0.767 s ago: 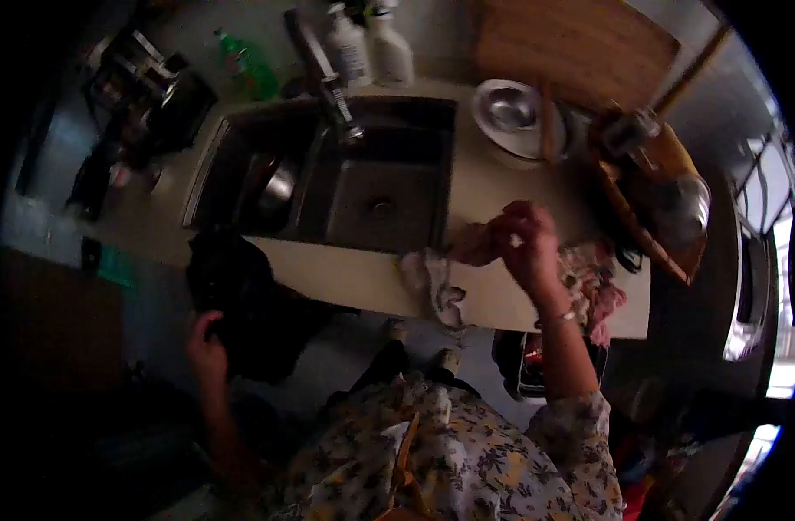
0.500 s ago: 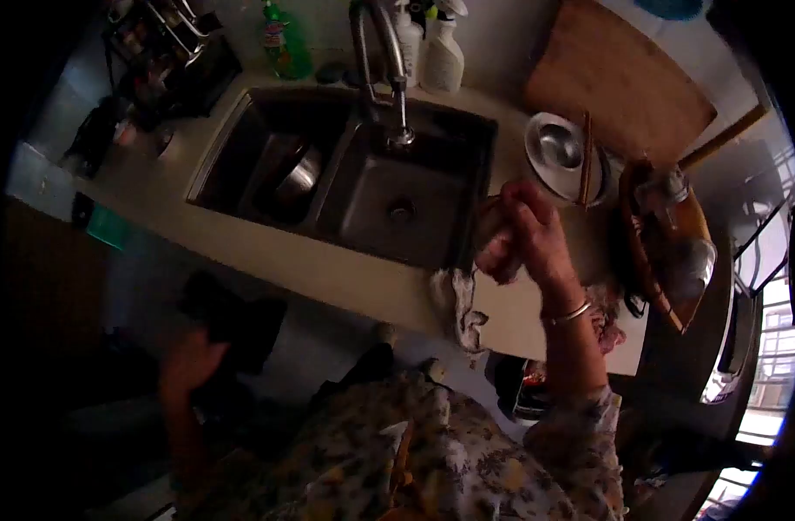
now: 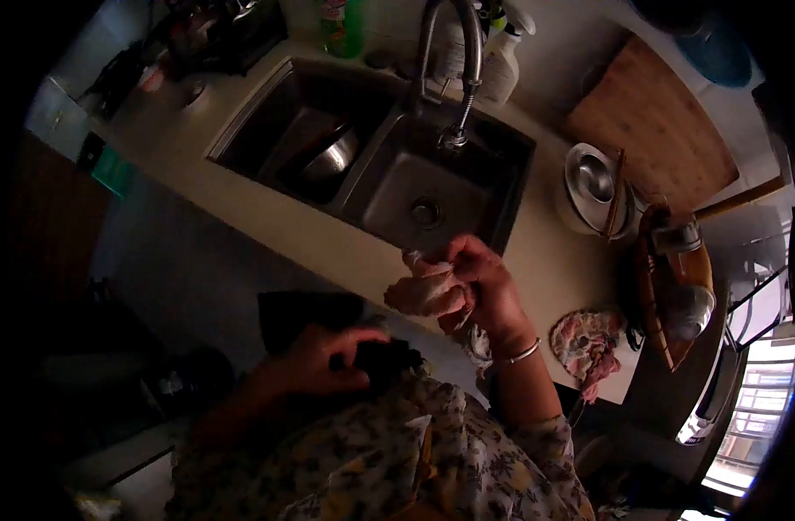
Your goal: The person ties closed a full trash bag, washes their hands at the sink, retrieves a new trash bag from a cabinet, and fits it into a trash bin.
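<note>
My right hand [image 3: 489, 291], with a bangle at the wrist, pinches a crumpled pinkish cloth [image 3: 428, 291] above the counter's front edge, just below the sink [image 3: 425, 187]. Low in front of my body is my left hand [image 3: 332, 358], its thumb and fingers apart. A dark, bag-like item [image 3: 306, 317] hangs beside and behind the left hand; whether the hand touches it is unclear. Part of a whitish cloth [image 3: 479, 343] shows at the counter edge under my right wrist. A patterned cloth [image 3: 584, 340] lies on the counter to the right.
In the left basin rests a metal pot [image 3: 332, 156]. The faucet [image 3: 471, 52] rises behind the basins, with a spray bottle [image 3: 503, 65] nearby. Right of the sink are a metal bowl [image 3: 595, 178] with chopsticks, a wooden board [image 3: 653, 126] and a basket [image 3: 653, 295].
My right hand has moved left and toward my body with the pinkish cloth. My left hand has come in from the left toward the middle. The view has shifted and turned.
</note>
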{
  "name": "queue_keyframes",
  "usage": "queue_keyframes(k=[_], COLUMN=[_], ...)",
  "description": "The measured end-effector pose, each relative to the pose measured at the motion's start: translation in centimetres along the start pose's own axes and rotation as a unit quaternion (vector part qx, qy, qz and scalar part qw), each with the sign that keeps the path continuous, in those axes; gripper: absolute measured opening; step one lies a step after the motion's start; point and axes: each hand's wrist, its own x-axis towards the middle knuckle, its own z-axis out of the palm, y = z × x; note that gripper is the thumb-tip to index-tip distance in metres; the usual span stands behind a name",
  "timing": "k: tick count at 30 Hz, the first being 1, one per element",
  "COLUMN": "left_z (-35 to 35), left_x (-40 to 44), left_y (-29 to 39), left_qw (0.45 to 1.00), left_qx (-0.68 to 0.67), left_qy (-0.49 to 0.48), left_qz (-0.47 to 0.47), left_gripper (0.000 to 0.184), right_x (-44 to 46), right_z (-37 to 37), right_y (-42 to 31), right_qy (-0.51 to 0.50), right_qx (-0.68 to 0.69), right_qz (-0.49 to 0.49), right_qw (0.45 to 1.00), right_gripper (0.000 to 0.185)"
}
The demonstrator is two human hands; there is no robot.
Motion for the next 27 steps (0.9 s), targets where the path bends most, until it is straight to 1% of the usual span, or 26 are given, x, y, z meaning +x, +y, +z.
queue_keyframes(k=[1,2,3,4,6,7,8,9,10,11,12,13,14,15,16,18,19,21,22,24,25,26,27], left_z=[0.3,0.6,1.0,1.3,1.7,1.7,1.3,1.0,0.4,-0.3,-0.9,-1.3,-1.8,-2.2,-2.6,-3.3,-3.9,-5.9,-7.2,-10.3,-11.5,-12.8,-14.0], left_x=[0.1,0.3,0.6,1.3,3.0,3.0,2.6,2.3,2.0,1.7,1.5,1.4,1.3,1.2,1.1,1.0,1.0,0.7,0.7,1.1,1.6,2.1,2.6], left_y=[0.1,0.0,-0.1,-0.2,-0.7,-1.3,-2.2,-2.8,-2.6,-2.2,-1.7,-1.4,-1.3,-1.1,-0.8,-0.4,-0.6,-1.3,-1.5,-1.3,-1.0,-0.7,-0.4], left_qw=[1.0,0.993,0.971,0.971,0.956,0.956,0.946,0.93,0.931,0.925,0.916,0.917,0.902,0.885,0.884,0.891,0.891,0.89,0.889,0.916,0.916,0.907,0.897], left_qx=[-0.001,-0.06,-0.118,-0.118,-0.043,-0.043,0.021,0.083,0.082,0.128,0.174,0.175,0.225,0.276,0.278,0.187,0.188,0.199,0.201,0.175,0.176,0.203,0.229], left_qy=[0.002,0.095,0.186,0.188,0.277,0.276,0.31,0.342,0.339,0.34,0.341,0.339,0.348,0.357,0.357,0.408,0.408,0.41,0.411,0.356,0.355,0.366,0.377], left_qz=[0.0,-0.044,-0.087,-0.086,0.088,0.092,0.098,0.102,0.104,0.114,0.122,0.119,0.118,0.118,0.118,0.069,0.07,0.023,0.024,-0.066,-0.066,-0.029,0.008], left_gripper=[0.045,0.046,0.048,0.048,0.035,0.035,0.029,0.024,0.024,0.02,0.016,0.016,0.016,0.016,0.016,0.014,0.014,0.012,0.012,0.013,0.013,0.013,0.014], right_x=[-0.4,-0.6,-0.7,-0.8,-1.4,-1.5,-1.7,-1.7,-1.5,-1.3,-1.1,-0.9,-0.7,-0.3,0.1,1.3,2.0,3.8,5.2,7.9,8.5,8.7,8.7], right_z=[0.5,0.6,0.6,1.2,2.6,3.0,3.3,3.1,2.9,2.6,2.4,2.5,2.7,2.9,2.9,2.7,2.4,1.6,0.4,-2.3,-1.6,-0.1,1.2], right_y=[0.0,0.5,1.2,1.3,0.6,0.3,-0.1,-1.0,-1.5,-1.9,-2.2,-2.4,-2.7,-3.2,-4.0,-5.7,-6.1,-6.3,-6.4,-6.5,-7.2,-8.2,-9.0], right_qy=[-0.016,-0.018,-0.047,-0.075,-0.109,-0.135,-0.159,-0.185,-0.182,-0.19,-0.194,-0.194,-0.175,-0.153,-0.153,-0.142,-0.141,-0.129,-0.128,-0.127,-0.126,-0.081,-0.034], right_qx=[0.004,0.002,-0.06,-0.122,-0.102,-0.163,-0.222,-0.325,-0.325,-0.437,-0.536,-0.533,-0.631,-0.72,-0.719,-0.68,-0.68,-0.723,-0.723,-0.742,-0.742,-0.737,-0.73], right_qz=[0.03,0.031,0.028,0.025,0.058,0.038,0.018,-0.048,-0.049,-0.162,-0.269,-0.269,-0.245,-0.218,-0.22,-0.104,-0.104,-0.163,-0.166,-0.252,-0.252,-0.287,-0.319], right_qw=[0.999,0.999,0.997,0.989,0.987,0.977,0.962,0.926,0.927,0.864,0.776,0.778,0.715,0.641,0.641,0.712,0.712,0.659,0.658,0.608,0.609,0.607,0.603], right_gripper=[0.012,0.012,0.012,0.012,0.012,0.012,0.012,0.018,0.018,0.022,0.027,0.027,0.029,0.031,0.031,0.027,0.027,0.021,0.021,0.017,0.017,0.021,0.029])
